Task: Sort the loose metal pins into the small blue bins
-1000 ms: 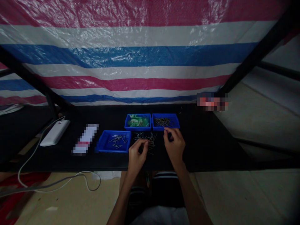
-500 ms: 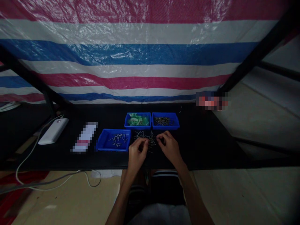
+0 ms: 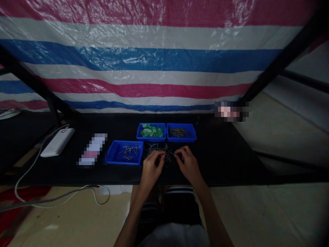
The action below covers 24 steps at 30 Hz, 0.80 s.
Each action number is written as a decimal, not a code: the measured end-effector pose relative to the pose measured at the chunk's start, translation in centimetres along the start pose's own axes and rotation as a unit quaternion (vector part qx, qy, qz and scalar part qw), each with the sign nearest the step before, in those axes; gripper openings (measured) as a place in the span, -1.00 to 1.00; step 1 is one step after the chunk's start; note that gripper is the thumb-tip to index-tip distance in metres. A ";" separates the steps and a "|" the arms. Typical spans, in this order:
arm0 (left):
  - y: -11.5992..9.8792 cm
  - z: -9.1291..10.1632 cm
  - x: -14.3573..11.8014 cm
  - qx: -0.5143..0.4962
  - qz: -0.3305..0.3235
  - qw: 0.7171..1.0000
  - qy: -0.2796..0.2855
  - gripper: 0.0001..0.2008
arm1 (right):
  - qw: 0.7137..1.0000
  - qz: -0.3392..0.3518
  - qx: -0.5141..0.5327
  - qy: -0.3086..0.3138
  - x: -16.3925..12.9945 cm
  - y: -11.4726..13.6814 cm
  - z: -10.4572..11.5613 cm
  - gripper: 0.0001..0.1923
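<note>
A loose heap of thin metal pins [image 3: 157, 149] lies on the black table [image 3: 221, 154] in front of me. My left hand [image 3: 151, 168] rests at the heap's near edge with its fingertips pinched on pins. My right hand [image 3: 188, 164] sits just right of the heap, thumb and forefinger pinched on a thin pin that points left toward the other hand. A blue tray [image 3: 124, 153] with a few pins stands left of the heap. Behind it stand a blue tray of green parts [image 3: 151, 132] and a blue tray of pins [image 3: 181, 132].
A white power bank [image 3: 57, 141] with a cable [image 3: 51, 199] lies at the left of the table, a blurred white packet [image 3: 92, 150] beside it. A striped tarpaulin [image 3: 154, 61] hangs behind. Black frame bars [image 3: 277, 55] slant at both sides. My knees are under the table edge.
My right hand came back from the far right tray to the loose heap and now pinches a pin close to my left hand. The left hand barely shifted.
</note>
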<state>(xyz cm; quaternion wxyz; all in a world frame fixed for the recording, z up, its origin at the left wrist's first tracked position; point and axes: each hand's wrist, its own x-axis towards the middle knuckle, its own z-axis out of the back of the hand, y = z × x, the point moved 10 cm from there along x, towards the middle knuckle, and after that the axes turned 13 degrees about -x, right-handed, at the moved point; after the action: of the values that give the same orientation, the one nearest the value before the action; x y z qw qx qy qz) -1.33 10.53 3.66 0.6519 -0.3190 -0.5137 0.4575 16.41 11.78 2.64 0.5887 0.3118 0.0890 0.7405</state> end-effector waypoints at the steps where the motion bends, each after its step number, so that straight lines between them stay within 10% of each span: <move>1: 0.0 0.0 0.0 -0.001 -0.001 1.000 0.000 -0.85 | 1.000 0.001 0.006 0.000 0.0 0.0 0.0 -0.89; 14: -0.5 -0.1 0.0 -0.065 -0.025 0.997 0.018 -0.83 | 0.977 0.030 0.209 -0.036 0.2 4.9 1.0 -0.94; 24: -0.6 -0.3 -0.3 -0.038 -0.023 0.999 0.017 -0.71 | 0.962 0.010 0.260 -0.083 -0.1 4.1 1.0 -0.95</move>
<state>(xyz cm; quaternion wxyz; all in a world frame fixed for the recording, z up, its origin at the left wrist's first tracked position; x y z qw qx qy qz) -0.92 9.99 4.01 0.6582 -0.3398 -0.5267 0.4169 13.64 10.25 5.49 0.4851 0.5154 0.2262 0.6692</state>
